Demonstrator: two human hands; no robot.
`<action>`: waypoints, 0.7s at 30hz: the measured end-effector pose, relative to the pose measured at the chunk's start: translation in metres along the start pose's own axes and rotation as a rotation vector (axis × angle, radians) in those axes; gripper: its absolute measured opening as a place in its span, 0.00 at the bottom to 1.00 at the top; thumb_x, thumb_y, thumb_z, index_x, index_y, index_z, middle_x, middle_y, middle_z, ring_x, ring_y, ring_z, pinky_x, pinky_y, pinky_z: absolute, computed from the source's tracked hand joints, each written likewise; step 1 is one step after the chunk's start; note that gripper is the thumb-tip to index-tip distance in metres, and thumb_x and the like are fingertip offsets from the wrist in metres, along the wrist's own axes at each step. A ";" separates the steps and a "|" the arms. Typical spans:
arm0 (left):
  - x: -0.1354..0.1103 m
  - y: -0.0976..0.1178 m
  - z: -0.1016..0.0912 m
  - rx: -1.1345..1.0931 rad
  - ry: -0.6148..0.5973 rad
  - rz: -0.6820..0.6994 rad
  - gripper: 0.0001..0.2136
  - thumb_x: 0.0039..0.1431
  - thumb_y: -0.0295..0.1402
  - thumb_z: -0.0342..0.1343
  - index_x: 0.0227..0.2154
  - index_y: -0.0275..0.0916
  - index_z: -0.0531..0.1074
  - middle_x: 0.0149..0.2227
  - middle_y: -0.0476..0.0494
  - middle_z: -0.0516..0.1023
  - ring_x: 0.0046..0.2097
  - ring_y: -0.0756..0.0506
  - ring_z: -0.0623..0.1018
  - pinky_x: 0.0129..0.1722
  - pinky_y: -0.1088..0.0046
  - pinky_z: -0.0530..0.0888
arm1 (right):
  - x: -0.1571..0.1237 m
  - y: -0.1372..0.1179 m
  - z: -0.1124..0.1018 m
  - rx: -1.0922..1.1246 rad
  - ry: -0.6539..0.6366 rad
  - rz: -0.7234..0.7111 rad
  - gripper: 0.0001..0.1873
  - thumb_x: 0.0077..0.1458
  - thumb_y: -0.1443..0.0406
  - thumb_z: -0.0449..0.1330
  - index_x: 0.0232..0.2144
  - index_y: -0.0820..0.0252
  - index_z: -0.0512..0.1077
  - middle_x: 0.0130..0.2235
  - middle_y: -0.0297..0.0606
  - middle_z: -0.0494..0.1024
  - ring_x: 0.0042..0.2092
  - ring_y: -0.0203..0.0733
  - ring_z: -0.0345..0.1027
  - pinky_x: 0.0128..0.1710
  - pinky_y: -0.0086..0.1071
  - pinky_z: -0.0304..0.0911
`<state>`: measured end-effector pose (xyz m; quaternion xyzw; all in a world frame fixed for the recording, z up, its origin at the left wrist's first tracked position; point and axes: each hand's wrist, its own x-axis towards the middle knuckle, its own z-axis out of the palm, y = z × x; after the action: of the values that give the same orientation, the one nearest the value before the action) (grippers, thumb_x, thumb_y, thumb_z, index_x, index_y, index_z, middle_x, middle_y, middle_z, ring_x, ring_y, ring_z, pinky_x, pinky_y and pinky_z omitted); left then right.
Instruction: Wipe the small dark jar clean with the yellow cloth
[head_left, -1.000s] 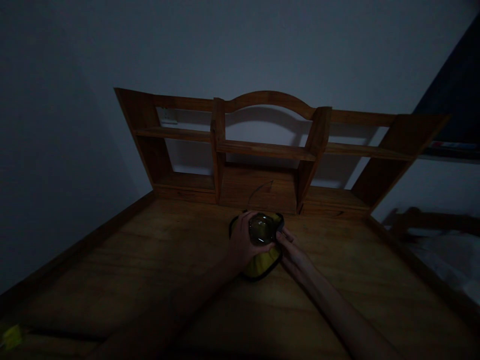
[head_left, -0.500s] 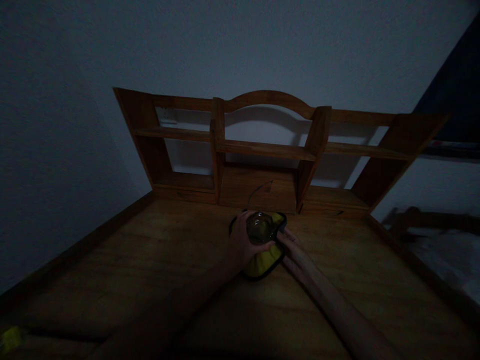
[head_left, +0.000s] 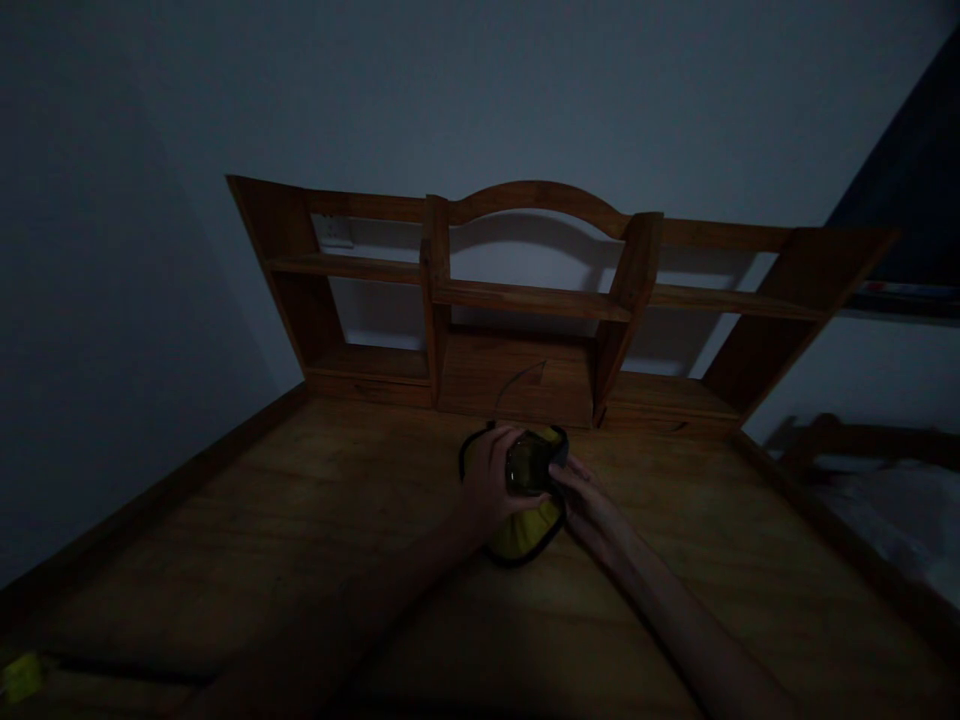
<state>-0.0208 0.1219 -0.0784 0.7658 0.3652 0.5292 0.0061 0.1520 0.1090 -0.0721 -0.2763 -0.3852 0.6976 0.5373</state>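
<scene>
Currently we're gripping glass vessel in left hand, pinching cloth in right hand; if left grip's loosening, vessel might be slipping.

A rounded, shiny glass, dark in the dim light, is over a yellow cloth with black edging, bent up on its right, near the middle of the wooden surface's far edge.

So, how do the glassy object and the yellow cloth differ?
The glassy object is rounded and glossy; the yellow cloth is creased and dark-edged. The yellow cloth spreads wider; the glassy object sits between the left hand and right hand. The left hand partly hides both.
</scene>
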 end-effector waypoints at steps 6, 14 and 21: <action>-0.004 0.002 0.000 0.142 -0.174 0.171 0.49 0.37 0.42 0.70 0.62 0.40 0.51 0.57 0.35 0.61 0.57 0.38 0.63 0.57 0.60 0.63 | 0.008 0.017 -0.011 -0.334 0.065 -0.198 0.22 0.52 0.65 0.63 0.50 0.56 0.69 0.49 0.37 0.73 0.49 0.40 0.67 0.51 0.33 0.61; -0.002 0.007 -0.001 0.155 -0.208 0.276 0.41 0.50 0.50 0.61 0.61 0.36 0.52 0.57 0.33 0.61 0.57 0.38 0.63 0.58 0.58 0.63 | -0.007 0.001 -0.001 -1.012 0.199 -0.383 0.15 0.60 0.57 0.55 0.43 0.61 0.73 0.41 0.40 0.76 0.40 0.42 0.70 0.40 0.32 0.63; -0.009 0.005 0.007 -0.056 -0.320 0.122 0.40 0.53 0.44 0.61 0.64 0.42 0.47 0.62 0.40 0.53 0.63 0.45 0.57 0.62 0.68 0.62 | -0.013 -0.008 -0.007 -1.247 0.214 -0.429 0.16 0.63 0.60 0.51 0.47 0.61 0.72 0.40 0.39 0.76 0.40 0.42 0.71 0.38 0.31 0.62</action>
<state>-0.0140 0.1164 -0.0865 0.8606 0.2974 0.4100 0.0532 0.1652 0.0990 -0.0696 -0.5203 -0.7073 0.1907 0.4389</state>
